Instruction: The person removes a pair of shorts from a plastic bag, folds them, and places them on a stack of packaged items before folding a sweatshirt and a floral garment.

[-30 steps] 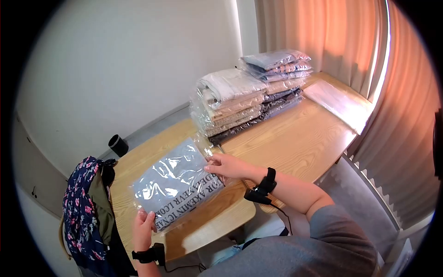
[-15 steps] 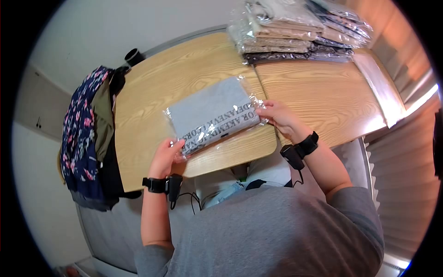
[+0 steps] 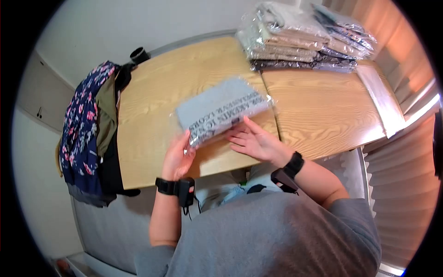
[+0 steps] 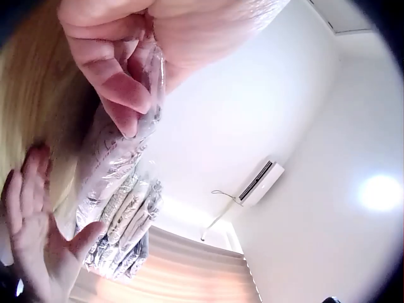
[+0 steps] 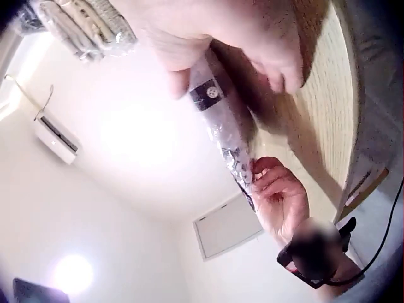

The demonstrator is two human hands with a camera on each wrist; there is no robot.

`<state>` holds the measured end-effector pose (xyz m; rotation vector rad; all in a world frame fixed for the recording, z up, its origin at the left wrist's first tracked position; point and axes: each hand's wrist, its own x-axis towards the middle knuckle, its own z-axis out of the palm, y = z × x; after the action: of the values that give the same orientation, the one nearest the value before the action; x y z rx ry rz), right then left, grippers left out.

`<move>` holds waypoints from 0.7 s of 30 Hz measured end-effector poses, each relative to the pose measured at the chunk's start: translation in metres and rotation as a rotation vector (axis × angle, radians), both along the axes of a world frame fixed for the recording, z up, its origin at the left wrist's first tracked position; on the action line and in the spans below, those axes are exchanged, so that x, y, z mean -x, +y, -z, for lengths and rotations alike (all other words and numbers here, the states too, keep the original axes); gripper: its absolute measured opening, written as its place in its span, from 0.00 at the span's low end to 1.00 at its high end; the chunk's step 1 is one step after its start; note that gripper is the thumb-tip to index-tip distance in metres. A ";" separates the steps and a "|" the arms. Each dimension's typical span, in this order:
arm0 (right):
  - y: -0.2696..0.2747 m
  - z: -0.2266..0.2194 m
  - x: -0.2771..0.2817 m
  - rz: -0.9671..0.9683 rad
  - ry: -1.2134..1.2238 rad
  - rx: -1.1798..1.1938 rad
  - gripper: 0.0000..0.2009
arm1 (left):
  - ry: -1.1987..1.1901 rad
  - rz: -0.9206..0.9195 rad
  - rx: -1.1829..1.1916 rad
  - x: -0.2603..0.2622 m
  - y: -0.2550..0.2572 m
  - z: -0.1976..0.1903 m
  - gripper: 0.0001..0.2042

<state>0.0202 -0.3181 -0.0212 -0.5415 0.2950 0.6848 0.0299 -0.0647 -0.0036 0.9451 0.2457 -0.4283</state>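
A folded grey garment in clear plastic [image 3: 214,104], with dark lettering along its near side, is held tilted above the wooden table [image 3: 157,106]. My left hand [image 3: 177,154] pinches its near left corner; in the left wrist view the fingers of that hand [image 4: 117,69] curl round the plastic edge. My right hand [image 3: 258,141] is at the near edge, fingers extended under the package and thumb by the edge. The right wrist view shows a dark label with a button [image 5: 211,93] beside the right thumb.
Stacks of bagged folded garments [image 3: 295,41] stand at the back right, with flat clear plastic [image 3: 380,99] to their right. Floral and olive clothing [image 3: 87,124] hangs at the table's left side. A black bin [image 3: 139,56] is beyond the far left edge.
The right hand has left the package's right corner and moved left to the middle of its near edge, fingers spread. The left hand keeps its corner; the package has shifted slightly right.
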 end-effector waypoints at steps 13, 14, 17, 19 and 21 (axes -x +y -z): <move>-0.007 -0.057 0.001 0.097 -0.136 0.525 0.15 | -0.474 -0.200 -0.633 0.042 0.027 0.031 0.21; -0.017 -0.063 0.006 0.110 -0.136 0.531 0.15 | -0.485 -0.231 -0.611 0.044 0.026 0.030 0.20; -0.054 -0.087 0.017 0.038 -0.238 0.682 0.17 | -0.505 -0.259 -0.607 0.045 0.024 0.036 0.20; -0.079 -0.115 0.025 0.030 -0.280 0.742 0.17 | -0.516 -0.257 -0.677 0.044 0.023 0.041 0.20; -0.096 -0.153 0.034 0.021 -0.431 0.752 0.18 | -0.546 -0.266 -0.751 0.045 0.017 0.042 0.19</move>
<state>-0.0134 -0.4143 0.1316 -1.3790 0.1426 0.4029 -0.0153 -0.0475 -0.0455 1.6962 0.0207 0.2035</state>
